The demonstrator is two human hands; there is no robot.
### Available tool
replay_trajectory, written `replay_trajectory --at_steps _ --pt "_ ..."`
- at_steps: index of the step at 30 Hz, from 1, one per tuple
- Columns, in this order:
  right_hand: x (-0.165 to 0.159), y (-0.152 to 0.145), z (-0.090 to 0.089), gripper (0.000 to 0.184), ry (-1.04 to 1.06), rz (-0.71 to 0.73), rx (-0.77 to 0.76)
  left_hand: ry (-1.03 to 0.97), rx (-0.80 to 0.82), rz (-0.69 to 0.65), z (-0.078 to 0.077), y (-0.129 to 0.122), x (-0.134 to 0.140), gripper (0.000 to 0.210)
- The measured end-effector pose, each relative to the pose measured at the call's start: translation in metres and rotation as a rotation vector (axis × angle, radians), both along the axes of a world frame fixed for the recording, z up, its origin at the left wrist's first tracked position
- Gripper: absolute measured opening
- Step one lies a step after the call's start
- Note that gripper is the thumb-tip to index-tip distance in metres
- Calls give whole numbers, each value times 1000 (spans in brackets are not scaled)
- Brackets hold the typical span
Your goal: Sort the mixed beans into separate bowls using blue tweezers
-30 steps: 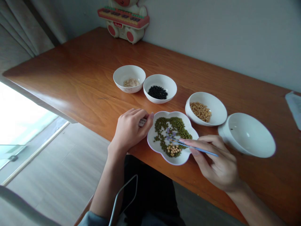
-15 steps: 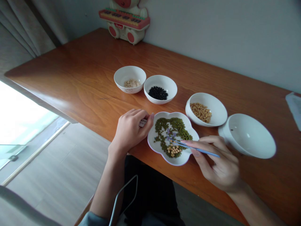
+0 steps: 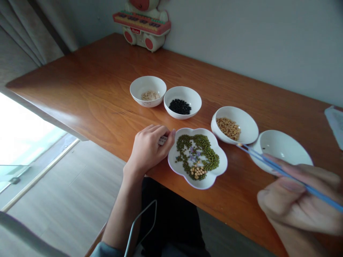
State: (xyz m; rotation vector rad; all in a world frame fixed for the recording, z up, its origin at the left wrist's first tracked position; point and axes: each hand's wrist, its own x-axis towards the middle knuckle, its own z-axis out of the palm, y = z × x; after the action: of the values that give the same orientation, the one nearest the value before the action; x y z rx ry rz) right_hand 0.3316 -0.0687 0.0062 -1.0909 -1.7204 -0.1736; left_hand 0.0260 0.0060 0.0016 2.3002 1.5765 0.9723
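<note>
My right hand (image 3: pixel 302 196) is closed round blue tweezers (image 3: pixel 278 167). A yellow soybean (image 3: pixel 239 144) is pinched at their tips, which appear by the front rim of the bowl of soybeans (image 3: pixel 248 126). My left hand (image 3: pixel 150 146) rests closed at the left edge of the flower-shaped plate (image 3: pixel 213 180), round a small whitish piece with a grid pattern (image 3: pixel 162 140), mostly hidden by the fingers. Green mung beans (image 3: pixel 205 142) are spread over the plate, with a cluster of yellow soybeans (image 3: pixel 198 172) near its front.
Behind the plate stand a bowl of pale flat pieces (image 3: pixel 139 87) and a bowl of black beans (image 3: pixel 187 92). At the right, another white bowl (image 3: pixel 286 148) holds one dark speck. A toy keyboard figure (image 3: pixel 144 25) sits at the back of the wooden table (image 3: pixel 88 82).
My right hand has moved right and up from the plate, lifting a soybean in the tweezers to beside the soybean bowl. My left hand has stayed still.
</note>
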Motion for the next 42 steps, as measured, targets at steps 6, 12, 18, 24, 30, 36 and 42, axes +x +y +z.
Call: replay_trajectory --at_steps 6,12,18,24,30,36,42 --pt "8 11 1 50 -166 -305 33 -15 -11 1 1 0 -1 38" --pt "-11 2 10 58 -132 204 -201 -6 -6 -4 1 0 0 39" --pt "-34 5 13 49 -127 452 -350 -18 -14 -1 0 0 0 37" --pt "-35 4 10 46 -126 450 -383 -21 -10 -8 -1 0 0 37" --pt "-36 3 8 49 -126 468 -404 -12 -5 -8 -2 0 -1 38" --pt "-35 3 5 49 -137 473 -408 -6 2 -2 -1 0 0 38" --pt "-39 5 9 49 -146 465 -372 -12 1 1 0 -1 0 38"
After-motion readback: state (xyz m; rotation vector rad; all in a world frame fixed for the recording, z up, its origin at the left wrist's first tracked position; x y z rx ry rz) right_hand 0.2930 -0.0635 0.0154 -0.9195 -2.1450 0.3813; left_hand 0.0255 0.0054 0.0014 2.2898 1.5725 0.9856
